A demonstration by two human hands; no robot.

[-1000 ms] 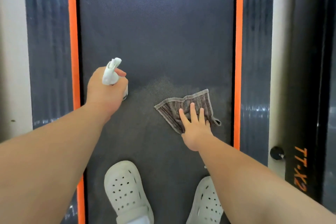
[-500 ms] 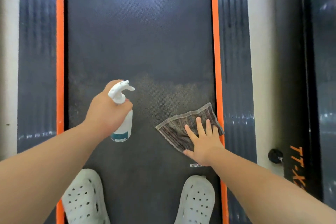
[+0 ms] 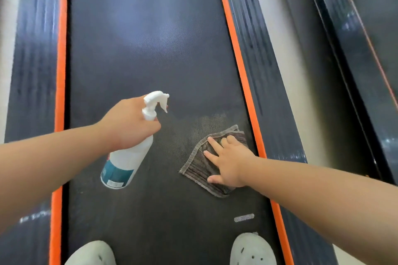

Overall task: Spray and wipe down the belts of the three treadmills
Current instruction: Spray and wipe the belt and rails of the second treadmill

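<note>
Two pale perforated shoes stand at the near end of the dark textured belt. Farther up, the left hand has its fingers curled round the neck of a white spray bottle, nozzle aimed right. The right hand, fingers spread flat, presses a brown cloth onto the belt by its right orange strip. A speckled damp patch lies just beyond. Glossy dark side rails flank the belt; pale floor separates it from a neighbouring treadmill.

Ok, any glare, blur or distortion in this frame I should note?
Head view: pale glare patch on the belt ahead of the spray bottle; side rails smeared by motion blur; wide-angle lens splays the orange strips outward; cloth, left hand and right hand look fairly sharp.
</note>
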